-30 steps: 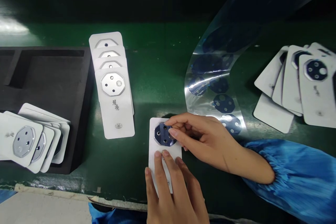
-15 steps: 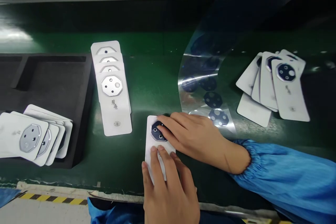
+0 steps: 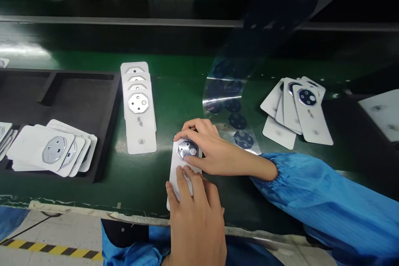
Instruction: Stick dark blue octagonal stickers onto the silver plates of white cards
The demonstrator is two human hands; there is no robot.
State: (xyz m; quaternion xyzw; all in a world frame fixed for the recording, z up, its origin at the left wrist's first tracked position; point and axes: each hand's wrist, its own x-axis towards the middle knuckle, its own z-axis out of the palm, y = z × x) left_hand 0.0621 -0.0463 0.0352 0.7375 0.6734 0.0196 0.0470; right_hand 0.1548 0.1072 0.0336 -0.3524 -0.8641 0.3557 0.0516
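The right hand (image 3: 215, 149) comes in from the right of the counter (image 3: 187, 66) and cups a white card (image 3: 183, 178), its fingers (image 3: 190, 125) curling round the card's far end and its thumb lying just below an octagonal silver plate (image 3: 187, 150). The plate sits on the card's far half, shows dark holes and one pale round spot, and is uncovered between the fingers and thumb. The left hand (image 3: 195, 220) rises from the near edge of the counter, fingers (image 3: 187, 178) pressed flat on the card just below the plate, so both hands are grasping it. The card lies near the counter's near edge, slightly tilted.

To the left, a straight overlapping row of white cards (image 3: 139, 110) runs toward the far edge, its top card bearing a silver plate and dark printed characters. Further left, a fanned pile of cards (image 3: 51, 149) lies in a black foam tray (image 3: 77, 87). Right of the hands, a curling clear film (image 3: 226, 99) carries dark round discs (image 3: 237, 121), and beyond it lies another fanned pile of cards (image 3: 293, 110), the top one with a dark-faced plate. A single loose card (image 3: 382, 112) lies at the right edge of the view. A blue sleeve (image 3: 311, 191) covers the right forearm.
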